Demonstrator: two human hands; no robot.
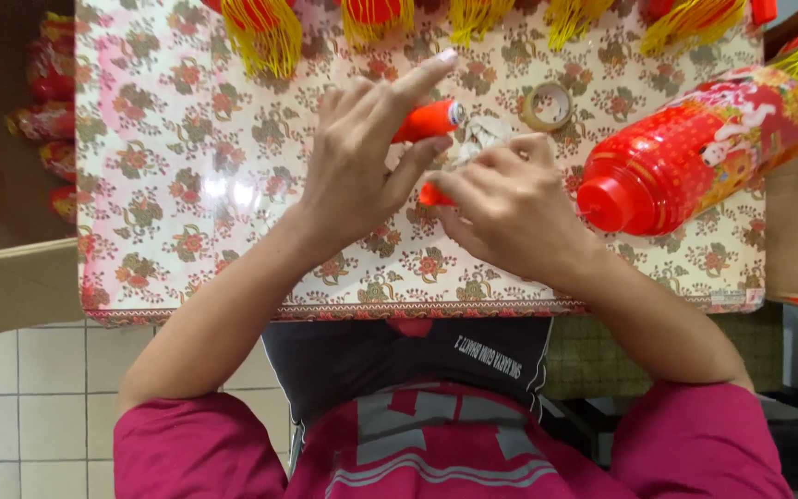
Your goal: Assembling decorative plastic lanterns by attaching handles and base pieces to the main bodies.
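Floral table (187,185) | left hand (362,157) pinches orange tube (429,120), centre frame | right hand (510,217) grips crumpled film (482,139) | risk: lantern (695,148), on its side at right, may roll if nudged

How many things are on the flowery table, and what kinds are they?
Big red printed lantern lying on its side: 1
Small orange plastic tube under the left hand: 1
Tan roll of tape: 1
Crumpled clear wrapper by the right hand: 1
Yellow fringe tassels along the far edge: 5
Total: 9
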